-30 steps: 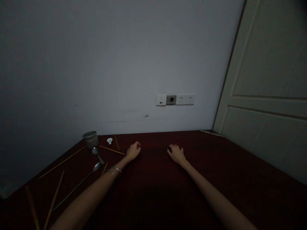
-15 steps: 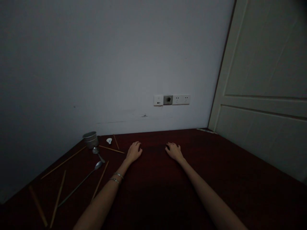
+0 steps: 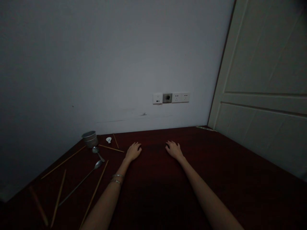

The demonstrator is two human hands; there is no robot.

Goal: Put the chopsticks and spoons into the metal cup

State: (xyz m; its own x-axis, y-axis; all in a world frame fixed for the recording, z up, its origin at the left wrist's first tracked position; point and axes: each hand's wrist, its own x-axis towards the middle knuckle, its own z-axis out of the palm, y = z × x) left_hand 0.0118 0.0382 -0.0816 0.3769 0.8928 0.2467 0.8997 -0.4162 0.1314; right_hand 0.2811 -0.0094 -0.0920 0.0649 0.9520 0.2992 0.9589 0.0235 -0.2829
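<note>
My left hand (image 3: 133,151) lies palm down on the dark red table (image 3: 153,172), fingers apart and holding nothing. To its right, my right hand (image 3: 174,150) rests in the same way, open. A chopstick (image 3: 111,148) ends just left of my left hand. Farther left stand a metal cup (image 3: 90,139) and, beside it, a small white spoon (image 3: 108,140). A short metal spoon (image 3: 98,154) lies in front of the cup, and a long-handled spoon (image 3: 80,183) stretches toward the near left.
Several more chopsticks (image 3: 59,198) are scattered over the table's left side. Behind the table is a pale wall with sockets (image 3: 177,97). A panelled door (image 3: 261,105) borders the right side, and a thin strip (image 3: 206,128) lies at the back right corner.
The view has shifted very slightly. My left forearm has moved a little to the right, showing more of the chopstick beside it. Both hands stay nearly in place.
</note>
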